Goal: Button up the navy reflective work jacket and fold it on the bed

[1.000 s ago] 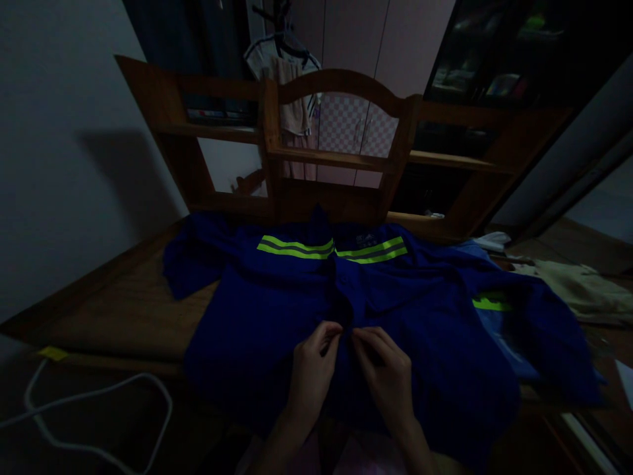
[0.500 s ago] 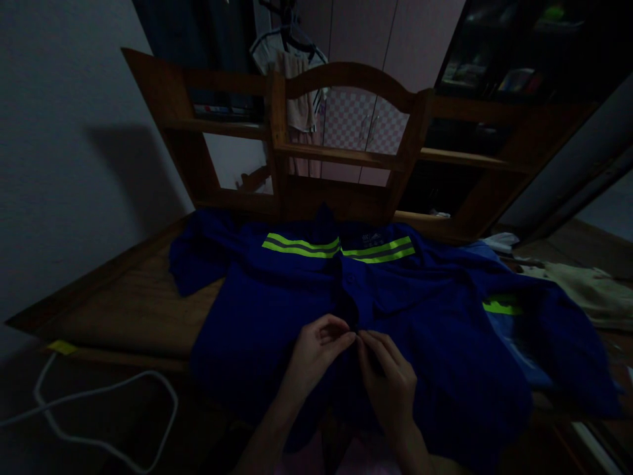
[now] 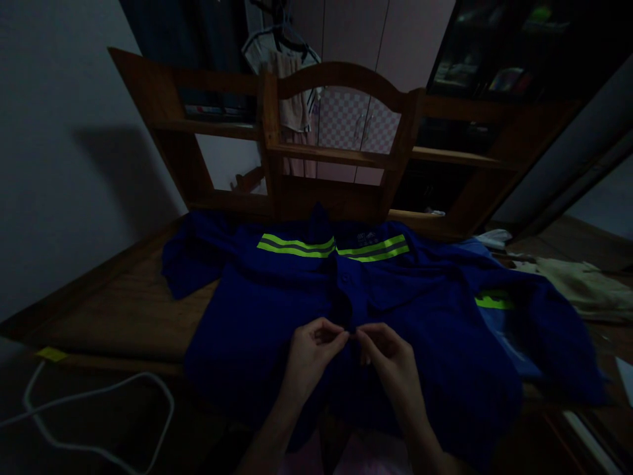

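A blue work jacket (image 3: 262, 310) with yellow-green reflective stripes (image 3: 297, 246) lies spread front side up, its collar toward the back. At its front opening, my left hand (image 3: 312, 353) pinches the jacket's edge between thumb and fingers. Close beside it on the right, my right hand (image 3: 390, 359) pinches the same front placket (image 3: 346, 280), the fingertips of both hands nearly touching. A round button shows on the placket above my hands. Whether a button sits between my fingertips is too dark to tell.
The jacket rests on a wooden surface (image 3: 143, 310) with a wooden shelf frame (image 3: 341, 158) along its back. A white cable (image 3: 99, 389) loops at the lower left. Pale cloth (image 3: 568, 284) lies at the right. Clothes (image 3: 294, 112) hang behind the frame.
My right hand has turned and its fingers have shifted at the placket, while my left hand keeps its pinch. The whole view has shifted slightly.
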The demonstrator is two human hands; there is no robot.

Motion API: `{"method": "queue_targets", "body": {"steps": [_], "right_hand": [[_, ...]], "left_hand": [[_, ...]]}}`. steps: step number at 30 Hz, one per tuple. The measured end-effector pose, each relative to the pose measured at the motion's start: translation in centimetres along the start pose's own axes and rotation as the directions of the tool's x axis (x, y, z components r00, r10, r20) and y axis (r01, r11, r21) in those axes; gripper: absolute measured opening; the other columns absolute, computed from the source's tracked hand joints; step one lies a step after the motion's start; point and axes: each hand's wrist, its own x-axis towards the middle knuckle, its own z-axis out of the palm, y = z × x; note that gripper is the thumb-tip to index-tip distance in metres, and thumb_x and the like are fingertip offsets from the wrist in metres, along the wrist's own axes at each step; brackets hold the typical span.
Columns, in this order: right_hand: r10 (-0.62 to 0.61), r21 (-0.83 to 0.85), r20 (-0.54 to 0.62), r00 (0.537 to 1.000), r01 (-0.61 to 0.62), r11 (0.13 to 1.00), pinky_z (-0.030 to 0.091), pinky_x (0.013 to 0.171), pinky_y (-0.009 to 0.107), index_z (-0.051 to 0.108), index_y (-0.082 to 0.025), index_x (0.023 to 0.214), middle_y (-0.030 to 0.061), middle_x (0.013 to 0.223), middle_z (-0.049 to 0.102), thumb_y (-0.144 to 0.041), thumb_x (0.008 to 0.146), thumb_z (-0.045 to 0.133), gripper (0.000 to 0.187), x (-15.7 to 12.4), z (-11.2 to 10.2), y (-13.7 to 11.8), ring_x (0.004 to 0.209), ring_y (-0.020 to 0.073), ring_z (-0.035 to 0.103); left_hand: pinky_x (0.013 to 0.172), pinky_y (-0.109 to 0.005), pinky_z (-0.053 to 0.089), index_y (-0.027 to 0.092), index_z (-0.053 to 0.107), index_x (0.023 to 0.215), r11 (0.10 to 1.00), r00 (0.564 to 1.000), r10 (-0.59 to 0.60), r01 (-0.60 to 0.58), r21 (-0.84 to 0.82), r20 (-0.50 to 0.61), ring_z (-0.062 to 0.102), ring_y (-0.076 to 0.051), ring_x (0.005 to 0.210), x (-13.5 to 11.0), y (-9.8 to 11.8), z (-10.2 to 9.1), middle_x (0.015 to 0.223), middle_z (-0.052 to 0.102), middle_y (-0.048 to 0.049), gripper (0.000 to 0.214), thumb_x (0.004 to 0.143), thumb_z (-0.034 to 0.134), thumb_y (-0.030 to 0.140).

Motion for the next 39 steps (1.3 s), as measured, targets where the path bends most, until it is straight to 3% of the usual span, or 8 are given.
{"method": "queue_targets", "body": {"steps": [4,7,15,22,30,33,36,39], "right_hand": [[0.026,0.065,0.034,0.999,-0.028,0.998,0.041,0.048,0.020,0.064,-0.016,0.085,0.0004,0.065,0.061,-0.038,0.082,0.061,0.023,0.6,-0.1,-0.1,0.051,0.0096,0.052],[-0.012,0.000,0.018,1.000,0.012,1.000,0.040,0.047,0.021,0.062,-0.015,0.085,0.0011,0.068,0.062,-0.039,0.081,0.062,0.024,0.6,-0.1,0.1,0.051,0.0102,0.052],[-0.242,-0.378,0.007,0.970,0.226,0.898,0.045,0.062,0.024,0.060,-0.019,0.086,0.0020,0.078,0.064,-0.029,0.086,0.055,0.011,-0.3,0.2,0.0,0.069,0.0147,0.060],[-0.427,-0.447,0.022,0.904,0.391,0.805,0.045,0.071,0.026,0.061,-0.020,0.085,0.0032,0.085,0.061,-0.020,0.087,0.053,0.009,-0.6,0.4,0.1,0.079,0.0154,0.059],[-0.271,-0.318,-0.026,0.962,0.249,0.915,0.047,0.065,0.025,0.061,-0.018,0.085,0.0041,0.083,0.063,-0.030,0.087,0.055,0.014,-0.5,0.4,0.1,0.077,0.0164,0.061],[-0.225,-0.319,0.032,0.974,0.223,0.921,0.047,0.061,0.023,0.061,-0.018,0.085,0.0037,0.081,0.064,-0.034,0.088,0.053,0.018,0.0,0.0,0.0,0.073,0.0160,0.062],[-0.289,-0.464,0.146,0.946,0.324,0.825,0.047,0.062,0.023,0.059,-0.019,0.087,0.0030,0.082,0.063,-0.031,0.088,0.053,0.013,0.5,-0.7,-0.7,0.073,0.0156,0.062],[-0.345,-0.621,0.297,0.890,0.455,0.639,0.045,0.061,0.023,0.057,-0.021,0.086,0.0024,0.081,0.061,-0.024,0.090,0.049,0.009,0.8,-1.1,-1.8,0.069,0.0142,0.060]], "left_hand": [[0.063,-0.019,0.045,0.014,0.060,0.069,0.999,0.999,0.032,-0.032,0.009,-0.013,0.063,-0.013,0.069,-0.1,0.0,0.2,0.070,0.066,-0.0018,0.016,0.070,0.069,0.027],[0.063,-0.020,0.045,0.014,0.059,0.070,0.999,0.999,0.032,-0.032,0.012,-0.011,0.062,-0.014,0.069,-0.1,0.0,0.2,0.071,0.066,-0.0021,0.017,0.071,0.068,0.028],[0.069,-0.022,0.046,0.015,0.059,0.079,0.999,0.997,-0.007,0.010,-0.035,0.079,0.063,-0.016,0.078,-0.2,0.5,-0.2,0.078,0.066,-0.0033,0.024,0.070,0.070,0.034],[0.064,-0.021,0.043,0.014,0.058,0.073,1.000,0.999,0.005,-0.007,0.031,0.046,0.060,-0.013,0.070,0.2,0.0,-0.1,0.072,0.064,-0.0026,0.023,0.073,0.067,0.035],[0.061,-0.020,0.041,0.014,0.053,0.066,0.998,0.998,0.042,-0.044,0.054,0.041,0.055,-0.011,0.063,0.0,0.2,-0.1,0.064,0.057,0.0011,0.020,0.071,0.066,0.028],[0.060,-0.019,0.041,0.015,0.051,0.066,0.995,0.997,0.059,-0.063,0.072,0.053,0.054,-0.010,0.062,-0.1,0.2,-0.2,0.064,0.056,0.0015,0.018,0.071,0.065,0.026],[0.061,-0.019,0.042,0.016,0.052,0.071,0.994,0.994,0.085,-0.089,0.069,0.062,0.055,-0.011,0.065,-0.2,0.1,-0.1,0.067,0.056,0.0012,0.014,0.071,0.063,0.024],[0.066,-0.020,0.045,0.016,0.055,0.079,0.995,0.992,0.084,-0.089,0.047,0.098,0.058,-0.012,0.072,-0.1,0.2,-0.1,0.075,0.059,-0.0001,0.013,0.070,0.063,0.021]]}}
